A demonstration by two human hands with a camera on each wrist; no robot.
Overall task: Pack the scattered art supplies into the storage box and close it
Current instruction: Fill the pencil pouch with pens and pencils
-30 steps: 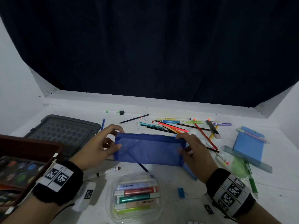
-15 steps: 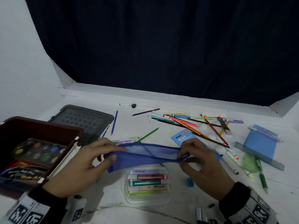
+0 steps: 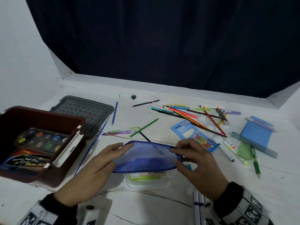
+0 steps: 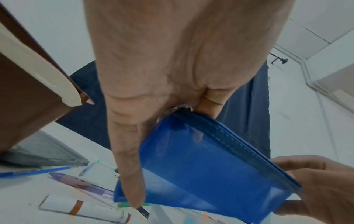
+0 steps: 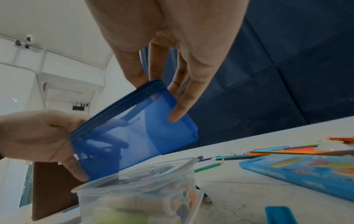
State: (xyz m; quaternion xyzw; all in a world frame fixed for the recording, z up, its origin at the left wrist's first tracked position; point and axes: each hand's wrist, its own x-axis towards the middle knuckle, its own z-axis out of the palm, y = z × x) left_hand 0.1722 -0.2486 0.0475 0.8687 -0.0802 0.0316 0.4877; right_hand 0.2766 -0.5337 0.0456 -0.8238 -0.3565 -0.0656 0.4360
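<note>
Place: a staged recording booth or studio corner set up as a craft desk, not a lived-in room.
Backdrop: a dark navy curtain (image 3: 162,43) hangs directly behind the tabletop (image 3: 162,202).
Walls: plain white panels (image 3: 19,54) rise at either side of the curtain.
Surface: the tabletop is white and scuffed, with pencils and markers (image 3: 186,113) strewn just in front of the curtain.
Overhead: small ceiling-mounted cameras (image 5: 25,41) and a router (image 5: 79,106) on the white wall show in the right wrist view.
</note>
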